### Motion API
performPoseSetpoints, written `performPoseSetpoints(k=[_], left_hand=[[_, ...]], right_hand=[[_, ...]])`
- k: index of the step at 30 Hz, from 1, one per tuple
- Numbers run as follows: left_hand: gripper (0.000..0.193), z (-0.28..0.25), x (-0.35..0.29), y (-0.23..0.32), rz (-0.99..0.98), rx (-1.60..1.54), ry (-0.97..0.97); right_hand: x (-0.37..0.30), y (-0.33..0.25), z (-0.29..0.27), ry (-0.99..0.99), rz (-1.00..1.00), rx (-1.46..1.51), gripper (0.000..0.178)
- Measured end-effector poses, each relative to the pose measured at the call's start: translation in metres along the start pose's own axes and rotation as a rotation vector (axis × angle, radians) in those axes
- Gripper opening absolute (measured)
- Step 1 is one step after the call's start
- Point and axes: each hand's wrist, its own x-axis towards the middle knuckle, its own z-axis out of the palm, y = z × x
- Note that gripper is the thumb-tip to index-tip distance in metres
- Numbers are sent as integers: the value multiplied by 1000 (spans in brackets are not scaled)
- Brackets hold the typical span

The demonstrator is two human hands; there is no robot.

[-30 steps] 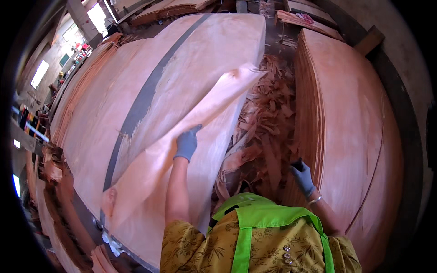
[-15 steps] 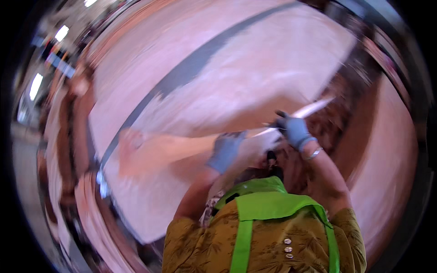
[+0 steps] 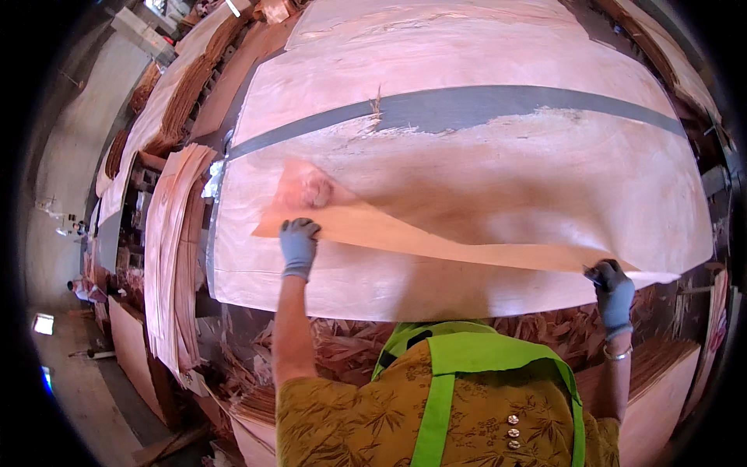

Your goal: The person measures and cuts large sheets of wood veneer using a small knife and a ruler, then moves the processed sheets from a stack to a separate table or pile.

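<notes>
Left grip (image 3: 299, 247), right grip (image 3: 612, 294), both holding 1 veneer strip (image 3: 424, 242)

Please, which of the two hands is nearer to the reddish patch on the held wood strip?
Left. The left hand grips the wood strip just below the reddish patch; the right hand is far off, at the strip's opposite end.

The veneer strip (image 3: 381, 232) I grip is thin wood, smooth and matt. My gloves (image 3: 297, 254) are matt cloth; the dark fingertips (image 3: 605, 272) may be coated, though they show too small to tell. The pale wood sheet (image 3: 513, 175) beneath is smooth, splintery along its torn edge. My bracelet (image 3: 618, 355) shines like metal.
</notes>
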Motion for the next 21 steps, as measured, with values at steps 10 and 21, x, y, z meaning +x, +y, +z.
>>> performPoseSetpoints(k=[10, 21], left_hand=[[21, -105, 147, -20, 98, -172, -220], [19, 63, 152, -63, -81, -263, -306]], right_hand=[[120, 143, -60, -248, 186, -12, 25], [249, 220, 76, -678, 231, -529, 18]])
